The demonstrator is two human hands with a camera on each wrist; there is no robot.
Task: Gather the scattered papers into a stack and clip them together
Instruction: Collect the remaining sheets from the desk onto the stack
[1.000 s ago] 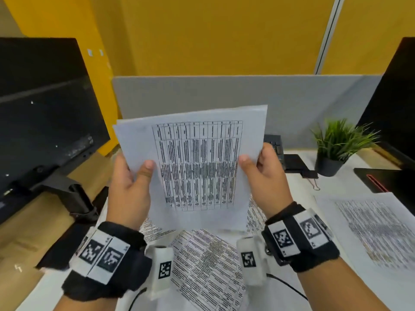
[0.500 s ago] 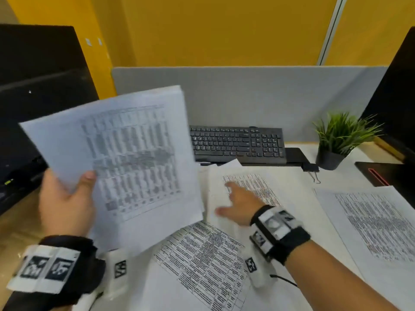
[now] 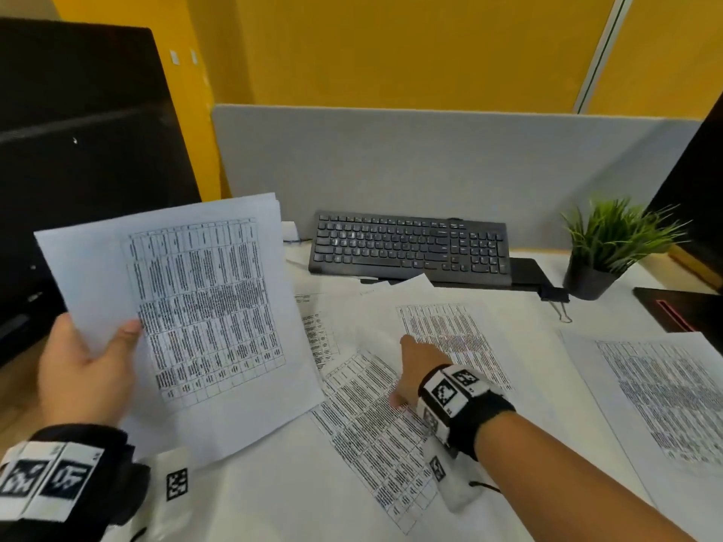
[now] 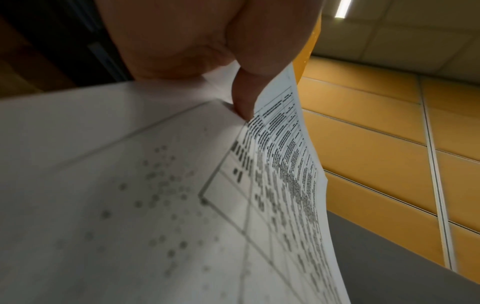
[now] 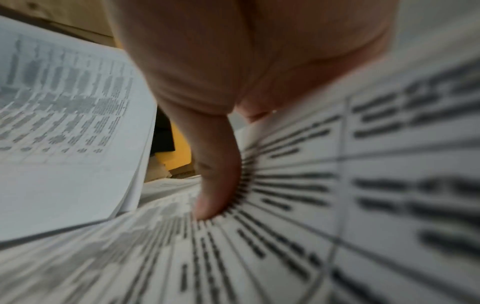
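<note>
The gathered bundle of white printed sheets with a black-ruled table (image 3: 187, 318) is held off the white desk (image 3: 524, 318) above its left edge, by the left hand (image 3: 84, 375); the thumb (image 4: 249, 90) pinches down on the top sheet near its margin with the other fingers behind. Held up and aside like this, the bundle leaves the loose pages below uncovered, which I judge to be the reason.

The right hand (image 3: 410, 375) reaches over the middle of the desk with fingers extended and holding nothing, its thumb tip (image 5: 207, 207) pressing on a white sheet printed with dense table text (image 3: 375, 436); this looks like the start of sliding or lifting that page. Another printed sheet (image 3: 450, 330) lies just beyond it, overlapping, and one more printed page (image 3: 661, 397) lies well apart by the right edge.

The black binder clip with wire handles (image 3: 555, 299) waits near the far edge, just beside the small black pot with green grass-like plant (image 3: 602, 260) and close to the black keyboard (image 3: 410, 244).

A second ago both hands held the bundle upright in front; since then the right hand has let go and dropped to the desk, while the left has swung the bundle leftward and tilted it.
</note>
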